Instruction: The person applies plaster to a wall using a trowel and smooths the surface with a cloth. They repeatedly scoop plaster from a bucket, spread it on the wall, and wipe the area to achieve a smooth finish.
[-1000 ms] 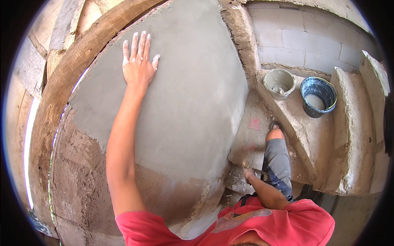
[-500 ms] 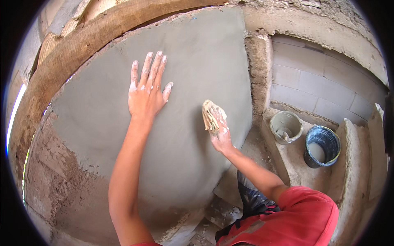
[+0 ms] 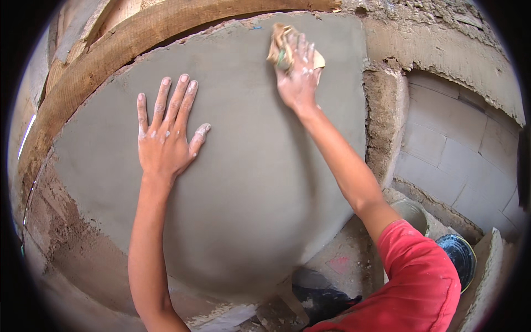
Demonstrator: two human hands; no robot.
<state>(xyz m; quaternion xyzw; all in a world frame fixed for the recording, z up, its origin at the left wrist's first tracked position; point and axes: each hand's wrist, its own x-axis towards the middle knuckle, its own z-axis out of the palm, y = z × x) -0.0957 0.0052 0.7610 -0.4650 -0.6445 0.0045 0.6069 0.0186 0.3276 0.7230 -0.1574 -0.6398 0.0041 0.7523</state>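
Note:
A smooth coat of wet grey plaster [image 3: 238,182] covers the wall in front of me. My left hand [image 3: 166,138], its fingers spread and smeared with plaster, lies flat against or just over the left part of the coat. Higher up and to the right, my right hand [image 3: 298,80] grips a crumpled tan rag [image 3: 281,47] at the upper part of the plaster. Some of the rag is hidden beneath the fingers, and its folds stick out on both sides.
Along the top left runs a curved wooden beam [image 3: 138,39]. Rough, uncoated wall [image 3: 72,221] shows at lower left. To the right are a concrete post [image 3: 384,116] and grey blockwork [image 3: 453,144]. A pale bucket [image 3: 412,213] and a dark bucket [image 3: 459,257] stand partly behind my right arm.
My right hand has moved up the wall with the rag, from mid-height to near the top edge. In the picture, my left hand sits farther left. My right arm now partly covers the buckets.

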